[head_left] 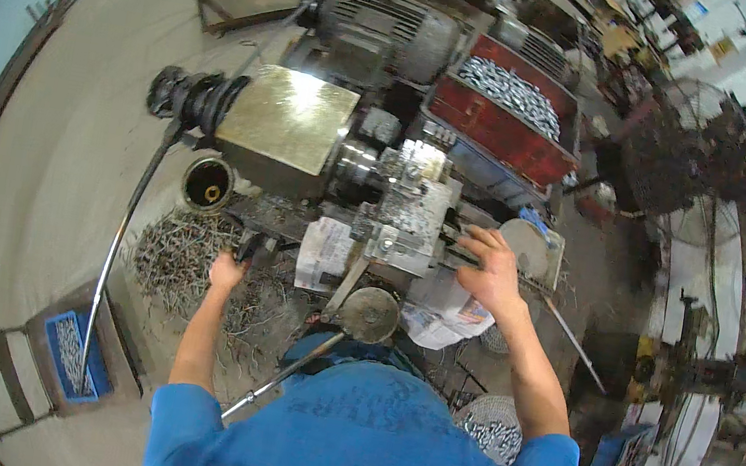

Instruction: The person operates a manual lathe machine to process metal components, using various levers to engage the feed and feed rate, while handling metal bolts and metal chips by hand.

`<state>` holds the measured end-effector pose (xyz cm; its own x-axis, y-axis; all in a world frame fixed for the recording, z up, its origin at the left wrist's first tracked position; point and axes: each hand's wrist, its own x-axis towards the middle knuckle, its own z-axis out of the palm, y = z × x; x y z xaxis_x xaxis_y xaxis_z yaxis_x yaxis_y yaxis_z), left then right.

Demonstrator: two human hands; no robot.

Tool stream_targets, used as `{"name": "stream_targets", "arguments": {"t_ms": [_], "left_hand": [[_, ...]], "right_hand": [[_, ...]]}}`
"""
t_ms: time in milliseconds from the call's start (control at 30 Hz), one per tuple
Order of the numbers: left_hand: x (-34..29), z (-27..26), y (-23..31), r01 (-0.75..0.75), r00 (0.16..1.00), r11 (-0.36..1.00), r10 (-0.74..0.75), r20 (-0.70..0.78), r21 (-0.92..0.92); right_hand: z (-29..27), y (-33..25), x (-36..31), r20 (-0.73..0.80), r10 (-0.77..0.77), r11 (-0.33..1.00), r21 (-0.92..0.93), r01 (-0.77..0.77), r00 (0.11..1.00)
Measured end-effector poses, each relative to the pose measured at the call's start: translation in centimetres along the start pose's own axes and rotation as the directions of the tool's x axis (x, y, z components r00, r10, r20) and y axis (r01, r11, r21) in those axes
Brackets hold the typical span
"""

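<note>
My left hand (228,271) is closed at a short black handle (252,245) on the near left of a greasy metal machine. Its fingers are partly hidden. On the other side, my right hand (490,269) reaches toward the right end of the machine's clamp block (415,215), fingers stretched and apart, with nothing visible in them. The block is steel, wet and covered with shavings. Left of it is a round spindle (358,164) beside a brass-coloured cover (289,117). Papers (324,255) lie against the machine's front.
A red bin (497,126) of small shiny metal parts stands behind the block. Loose metal pieces (178,261) are heaped at left, near a blue tray (75,357). A round metal disc (370,315) sits close before me; a fan (694,147) stands at right.
</note>
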<state>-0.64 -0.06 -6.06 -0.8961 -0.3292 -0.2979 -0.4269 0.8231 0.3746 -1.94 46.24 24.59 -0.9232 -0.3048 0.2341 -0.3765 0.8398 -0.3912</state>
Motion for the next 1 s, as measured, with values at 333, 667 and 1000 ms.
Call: {"name": "stream_targets", "arguments": {"t_ms": [333,667,1000], "left_hand": [[4.3,-1.4,0.7,-0.387,0.921,0.777,0.353,0.164,0.497],[-12.8,-8.4,3.5,-0.246,0.799,0.957,0.291,0.527,-0.156],[-23.8,-4.9,10.1,-0.314,0.851,0.949,0.268,0.452,0.028]], "right_hand": [[-3.5,16.6,-18.1,0.008,0.613,0.775,-0.201,-0.599,0.79],[-1.5,35.5,-35.9,-0.194,0.848,0.291,-0.606,-0.74,0.493],[5.5,19.4,-37.4,-0.274,0.876,0.287,-0.364,-0.886,0.396]]}}
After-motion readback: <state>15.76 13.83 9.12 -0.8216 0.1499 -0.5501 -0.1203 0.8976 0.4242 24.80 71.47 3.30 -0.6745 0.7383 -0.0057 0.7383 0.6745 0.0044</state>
